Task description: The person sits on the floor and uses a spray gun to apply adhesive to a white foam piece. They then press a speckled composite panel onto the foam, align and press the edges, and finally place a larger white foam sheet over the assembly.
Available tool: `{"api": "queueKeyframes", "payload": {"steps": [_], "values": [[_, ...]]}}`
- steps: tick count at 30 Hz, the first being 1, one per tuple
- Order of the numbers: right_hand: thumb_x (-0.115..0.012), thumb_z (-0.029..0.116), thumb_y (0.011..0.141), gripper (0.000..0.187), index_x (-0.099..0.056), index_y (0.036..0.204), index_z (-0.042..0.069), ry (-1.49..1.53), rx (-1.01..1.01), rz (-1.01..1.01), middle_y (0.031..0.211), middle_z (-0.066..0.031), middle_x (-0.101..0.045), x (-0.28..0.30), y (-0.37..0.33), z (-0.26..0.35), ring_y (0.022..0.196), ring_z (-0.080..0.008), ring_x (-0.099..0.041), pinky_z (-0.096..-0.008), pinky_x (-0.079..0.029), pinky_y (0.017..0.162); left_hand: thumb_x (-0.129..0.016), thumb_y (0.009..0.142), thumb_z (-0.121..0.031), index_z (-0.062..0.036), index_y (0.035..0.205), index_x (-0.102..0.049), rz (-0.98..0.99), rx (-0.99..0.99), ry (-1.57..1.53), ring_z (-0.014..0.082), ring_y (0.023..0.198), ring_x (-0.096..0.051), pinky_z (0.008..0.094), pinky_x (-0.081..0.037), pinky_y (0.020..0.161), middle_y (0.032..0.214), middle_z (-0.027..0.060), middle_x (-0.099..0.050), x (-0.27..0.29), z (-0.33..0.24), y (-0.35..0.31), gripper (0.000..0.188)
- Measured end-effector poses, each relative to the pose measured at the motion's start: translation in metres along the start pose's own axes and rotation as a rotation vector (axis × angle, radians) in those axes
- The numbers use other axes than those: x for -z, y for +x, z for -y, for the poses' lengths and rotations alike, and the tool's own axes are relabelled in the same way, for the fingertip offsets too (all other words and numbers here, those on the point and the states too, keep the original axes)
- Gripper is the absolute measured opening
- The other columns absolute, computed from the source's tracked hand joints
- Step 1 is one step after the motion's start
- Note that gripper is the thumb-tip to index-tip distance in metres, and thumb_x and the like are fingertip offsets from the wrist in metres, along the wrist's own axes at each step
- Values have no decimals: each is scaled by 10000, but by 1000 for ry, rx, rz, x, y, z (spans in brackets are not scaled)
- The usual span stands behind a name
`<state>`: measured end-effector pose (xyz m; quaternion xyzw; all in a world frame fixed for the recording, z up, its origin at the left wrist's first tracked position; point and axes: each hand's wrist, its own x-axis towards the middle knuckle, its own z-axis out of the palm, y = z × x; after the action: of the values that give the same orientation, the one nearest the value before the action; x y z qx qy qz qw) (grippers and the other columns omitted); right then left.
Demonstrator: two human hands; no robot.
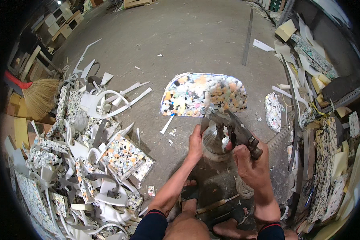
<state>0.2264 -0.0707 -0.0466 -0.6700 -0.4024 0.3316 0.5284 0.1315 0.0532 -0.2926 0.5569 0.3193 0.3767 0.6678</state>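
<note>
My right hand (254,166) is wrapped round the handle of a worn metal spray gun (238,130). Under the gun's nozzle sits a dusty, cloudy pot (215,149), its lower part blurring into the floor. On the pot's left side, my left hand (195,143) is closed on a narrow dark piece (204,125), seen edge-on; its kind is unclear. Just beyond the gun, a half-round panel of multicoloured bonded foam (204,93) lies flat on the floor, with a blue line along its curved edge.
Foam offcuts (104,148) and white strips heap on the left, beside a straw broom (42,96). More foam slabs (326,164) line the right side. A small foam piece (273,112) and a coiled hose (279,137) lie right. A wooden-handled tool (218,204) is near my feet.
</note>
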Motion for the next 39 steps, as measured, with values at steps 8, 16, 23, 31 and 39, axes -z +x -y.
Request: {"api": "queueKeyframes", "payload": {"steps": [8,16,23,31,39], "values": [[-717,444,957,540,-630,1195,-32,-53,65,161,836,-94,-648,-7,2,5,748,-152,-591,-324,-493,678,-512,1053,-287,-62,1139,-634,105,249,-468,116,899,-665,312,-565,819,1027,37,-696,7,-4,6,270],[-703,478,958,582,-629,1219,-36,12,54,209,902,-107,-654,-10,-6,-8,833,-156,-602,-321,-505,752,-775,872,-110,-57,1014,-609,-75,14,-123,118,778,-614,334,-513,705,841,37,-689,17,28,15,224],[-656,453,1001,534,-633,1195,-44,165,-110,108,926,-45,-658,-20,-21,-16,878,-103,-557,-288,-492,772,-839,814,-199,-78,1072,-573,-78,73,167,158,822,-693,325,-527,722,899,62,-727,23,16,22,390],[-639,423,1022,486,-639,1157,-43,269,-191,-12,922,-3,-641,-16,-27,-19,890,-75,-528,-267,-475,761,-635,1000,-223,-50,1040,-544,-98,-125,180,100,595,-583,291,-462,535,712,31,-622,20,3,21,199],[-608,488,1019,492,-669,1020,0,167,-157,-178,815,13,-626,6,-25,-50,680,-49,-497,-233,-396,583,-574,1061,-249,-52,985,-509,-124,86,64,78,537,-506,261,-418,435,680,11,-550,14,-24,13,220]]}}
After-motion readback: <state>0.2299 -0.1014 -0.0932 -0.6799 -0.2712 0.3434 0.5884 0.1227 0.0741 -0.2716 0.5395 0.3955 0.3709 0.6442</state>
